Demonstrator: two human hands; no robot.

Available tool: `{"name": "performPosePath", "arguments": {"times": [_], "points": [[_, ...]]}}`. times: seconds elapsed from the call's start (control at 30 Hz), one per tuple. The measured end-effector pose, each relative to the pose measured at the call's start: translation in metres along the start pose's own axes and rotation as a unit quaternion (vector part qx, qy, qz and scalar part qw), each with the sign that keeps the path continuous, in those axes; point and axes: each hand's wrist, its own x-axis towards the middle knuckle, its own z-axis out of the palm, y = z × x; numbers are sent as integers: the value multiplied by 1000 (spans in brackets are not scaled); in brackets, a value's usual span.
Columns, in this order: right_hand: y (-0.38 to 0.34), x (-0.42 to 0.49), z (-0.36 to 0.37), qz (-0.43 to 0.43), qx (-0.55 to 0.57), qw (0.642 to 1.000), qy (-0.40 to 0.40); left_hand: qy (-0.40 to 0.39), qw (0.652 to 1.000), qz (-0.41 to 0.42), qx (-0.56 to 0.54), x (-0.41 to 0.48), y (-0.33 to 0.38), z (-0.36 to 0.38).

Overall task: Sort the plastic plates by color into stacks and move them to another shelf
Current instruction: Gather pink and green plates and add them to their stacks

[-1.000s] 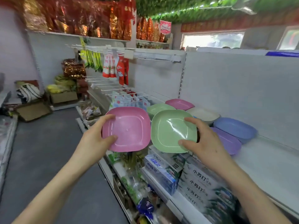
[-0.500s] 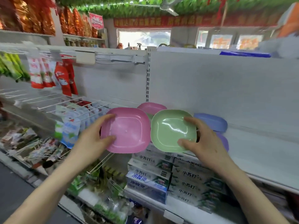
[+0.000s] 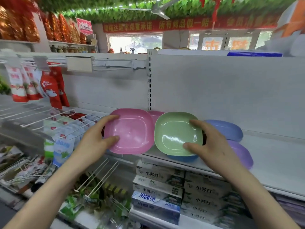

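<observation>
**2 plates held, 1 per hand, in front of the shelf**

Left hand (image 3: 92,142) pinches the pink plate (image 3: 132,131) at its left rim, with the thumb on the inner face and the forefinger over the upper edge; the other fingers are hidden behind. Right hand (image 3: 212,146) grips the green plate (image 3: 176,133) the same way at its right rim. Both plates tilt face-on to the camera, side by side with their edges nearly touching, above the front lip of the shelf (image 3: 272,162).

Handling, as a judgement: thin moulded plastic, so light and stiff, not fragile, and easy to carry in 1 hand. The surface is glossy (probably slick), so the raised rim is the place to hold, thumb inside.

On the shelf, another pink plate (image 3: 156,115) sits behind and a blue plate (image 3: 183,158) shows just under the green one. 2 upturned plates, blue (image 3: 226,129) and purple (image 3: 242,154), lie just beside the right hand.
</observation>
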Motion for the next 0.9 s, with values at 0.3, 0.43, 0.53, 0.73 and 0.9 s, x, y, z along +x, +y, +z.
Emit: {"name": "performPosePath", "arguments": {"times": [0.3, 0.43, 0.53, 0.73, 0.9], "points": [[-13, 21, 33, 43, -13, 999, 6, -38, 999, -4, -14, 43, -43, -5], [-25, 27, 55, 73, -29, 997, 8, -63, 998, -3, -22, 64, -63, -17], [-33, 32, 65, 93, -33, 995, 20, -72, 997, 1, -28, 79, -74, -26], [-44, 37, 82, 115, -48, 992, 27, -90, 995, -1, -43, 102, -93, -41], [-54, 51, 91, 136, -70, 988, 1, -87, 995, -1, -40, 113, -106, -49]]}}
